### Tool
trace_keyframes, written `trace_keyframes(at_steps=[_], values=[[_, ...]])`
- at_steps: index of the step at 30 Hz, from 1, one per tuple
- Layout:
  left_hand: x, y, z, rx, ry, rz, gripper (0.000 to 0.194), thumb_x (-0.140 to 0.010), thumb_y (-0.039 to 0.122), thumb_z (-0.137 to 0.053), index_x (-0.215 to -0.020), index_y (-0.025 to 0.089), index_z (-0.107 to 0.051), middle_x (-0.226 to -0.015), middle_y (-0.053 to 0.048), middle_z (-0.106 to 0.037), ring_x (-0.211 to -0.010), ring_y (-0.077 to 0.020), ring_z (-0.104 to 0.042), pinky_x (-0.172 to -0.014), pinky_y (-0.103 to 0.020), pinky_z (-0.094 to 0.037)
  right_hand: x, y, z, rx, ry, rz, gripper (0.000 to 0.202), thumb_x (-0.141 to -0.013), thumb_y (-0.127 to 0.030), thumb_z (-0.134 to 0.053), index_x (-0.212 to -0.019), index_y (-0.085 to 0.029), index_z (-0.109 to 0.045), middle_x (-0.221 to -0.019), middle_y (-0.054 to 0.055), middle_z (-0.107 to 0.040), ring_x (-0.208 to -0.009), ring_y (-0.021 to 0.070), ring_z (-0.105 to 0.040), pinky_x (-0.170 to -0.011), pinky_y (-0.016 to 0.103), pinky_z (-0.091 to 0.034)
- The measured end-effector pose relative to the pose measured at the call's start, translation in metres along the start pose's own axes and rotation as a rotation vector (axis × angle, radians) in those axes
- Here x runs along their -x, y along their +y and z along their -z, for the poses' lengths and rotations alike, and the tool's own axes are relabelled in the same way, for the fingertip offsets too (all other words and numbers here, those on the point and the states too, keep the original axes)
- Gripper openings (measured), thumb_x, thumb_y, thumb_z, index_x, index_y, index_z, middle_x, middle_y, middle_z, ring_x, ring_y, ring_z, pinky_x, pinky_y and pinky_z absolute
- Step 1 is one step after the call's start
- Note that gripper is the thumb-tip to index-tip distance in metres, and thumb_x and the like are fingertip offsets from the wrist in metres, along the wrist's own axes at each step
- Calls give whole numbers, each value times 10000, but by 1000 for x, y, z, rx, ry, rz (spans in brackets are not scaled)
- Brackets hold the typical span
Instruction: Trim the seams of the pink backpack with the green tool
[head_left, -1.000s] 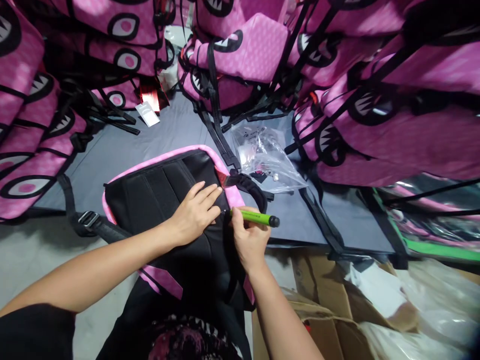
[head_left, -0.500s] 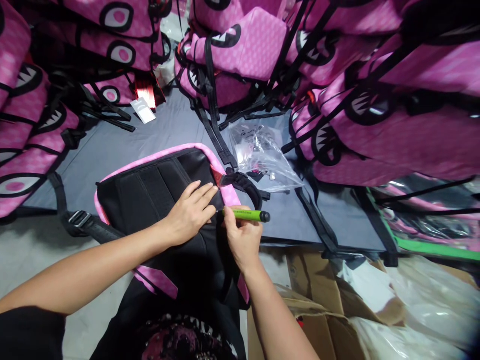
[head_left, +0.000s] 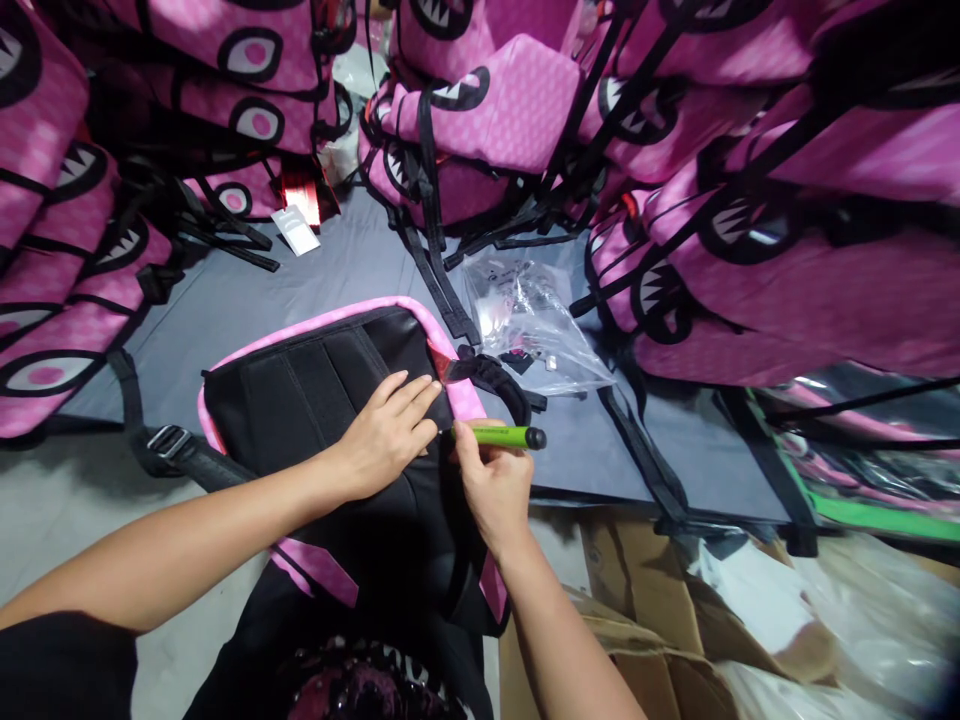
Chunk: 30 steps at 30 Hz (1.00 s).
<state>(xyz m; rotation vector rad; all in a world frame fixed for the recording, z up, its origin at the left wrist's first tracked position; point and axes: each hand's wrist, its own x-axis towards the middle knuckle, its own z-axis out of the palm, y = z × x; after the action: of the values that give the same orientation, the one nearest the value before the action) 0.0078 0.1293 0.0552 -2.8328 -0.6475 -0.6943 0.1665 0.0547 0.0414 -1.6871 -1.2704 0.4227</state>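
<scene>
Black padded mesh and pink trim, that's the backpack (head_left: 330, 400) we've got lying back-panel up on the grey fabric-covered table (head_left: 300, 280), its lower end hanging off the near edge toward our lap. Our left hand (head_left: 386, 435) rests flat on the back panel with the fingers spread out, pinning it near the top right corner. Our right hand (head_left: 491, 485) is curled around a slim green pen-like tool with a black cap (head_left: 501, 436), tip pointing left right at the pink edge, just beside the left fingertips. Honestly the risk we see: that tip sits so close to our own fingers that one slip could jab them or leave a stray mark on the pink fabric, and the overhanging bag could slide if the flat hand eases off. A webbing strap with a metal buckle (head_left: 169, 441) trails off to the left. A crinkly clear plastic bag (head_left: 536, 325) lies just past the black carry handle (head_left: 491, 375), and heaps of glossy pink backpacks with cartoon eyes and teeth (head_left: 750, 200) crowd round the table.
</scene>
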Motion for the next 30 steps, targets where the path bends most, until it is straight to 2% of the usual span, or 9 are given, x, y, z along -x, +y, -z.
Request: trace_keyframes(at_steps=[3, 7, 19, 25, 28, 30], values=[[0, 0, -1, -1, 4, -2, 168, -922, 246, -552, -824, 141, -639, -1299, -182, -632, -1255, -295, -566, -1079, -519, -456, 0, 1, 1, -34, 51, -15, 247, -901, -389, -571, -820, -169, -645, -669, 34, -685, -544, 159, -641, -549, 278, -508], [2, 0, -3, 3, 4, 4, 152, -915, 246, -566, -825, 140, -628, -1313, -181, -622, -1275, -297, -547, -1094, -517, -440, -1, 1, 1, -37, -5, 4, 270, -900, -399, -575, -768, -171, -638, -637, 25, -665, -526, 153, -631, -551, 279, -512], [2, 1, -6, -20, 10, 3, 147, -921, 239, -555, -841, 133, -619, -1317, -178, -616, -1277, -296, -543, -1090, -514, -445, -1, 8, 2, -59, 14, -23, 262, -886, -429, -594, -829, -180, -650, -678, 39, -699, -573, 180, -661, -558, 290, -519], [5, 3, -5, -19, -2, 11, 158, -883, 289, -627, -863, 132, -627, -1327, -186, -606, -1289, -308, -529, -1096, -537, -428, -3, 2, -2, -47, -14, -28, 293, -883, -460, -581, -832, -181, -655, -665, 40, -698, -578, 186, -662, -574, 302, -523], [3, 0, -4, -32, -24, -3, 214, -860, 336, -663, -887, 126, -635, -1323, -194, -606, -1288, -310, -528, -1095, -532, -412, -2, -3, 7, -162, -94, -90, 355, -849, -521, -601, -774, -177, -643, -575, 36, -666, -493, 184, -618, -498, 302, -499], [-1, -5, -3, -41, -52, -41, 273, -861, 392, -658, -914, 124, -645, -1311, -189, -614, -1271, -309, -540, -1083, -525, -406, 2, -3, 25, -273, -107, -173, 392, -810, -571, -632, -789, -179, -639, -528, 27, -648, -436, 180, -586, -442, 299, -487]])
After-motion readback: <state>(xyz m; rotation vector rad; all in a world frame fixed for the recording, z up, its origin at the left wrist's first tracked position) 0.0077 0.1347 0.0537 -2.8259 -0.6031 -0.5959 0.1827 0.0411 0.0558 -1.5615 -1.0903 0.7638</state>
